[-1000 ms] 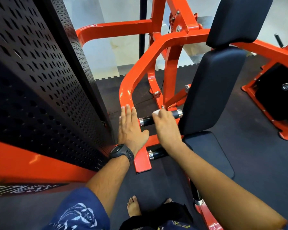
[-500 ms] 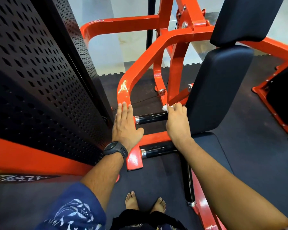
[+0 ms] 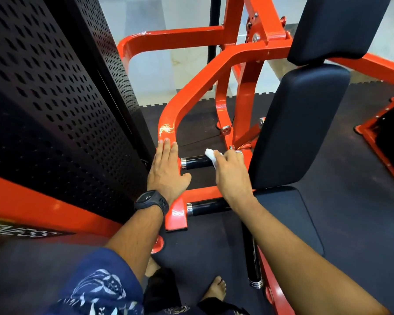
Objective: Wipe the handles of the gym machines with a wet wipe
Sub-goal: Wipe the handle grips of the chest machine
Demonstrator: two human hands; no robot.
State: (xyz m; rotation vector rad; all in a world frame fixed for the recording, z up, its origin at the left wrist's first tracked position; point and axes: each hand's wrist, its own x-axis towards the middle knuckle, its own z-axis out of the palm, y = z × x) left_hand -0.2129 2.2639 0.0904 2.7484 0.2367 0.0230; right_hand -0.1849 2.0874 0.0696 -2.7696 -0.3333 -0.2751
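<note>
black rubber, the upper handle [image 3: 197, 162] runs left-right, bare toward the left from the right hand [image 3: 231, 172], which pinches the wet wipe [image 3: 210, 156] onto it. the left hand [image 3: 166, 170] lies flat and open on the orange frame [image 3: 168, 123] (nearer that bare end, but empty).

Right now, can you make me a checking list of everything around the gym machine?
Surface: black rubber floor mat, toothed edge meeting pale floor beyond.
Job's things: white wet wipe pressed on the upper black handle; lower black handle partly under the right forearm.
Clutter: nothing seen.
Hands: right hand holds the wipe; left hand lies flat on the orange frame, black watch on its wrist.
Cables: one thin dark line behind the handle, too fine to tell.
Surroundings: perforated black panel left, black seat pads right, bare feet below.
</note>
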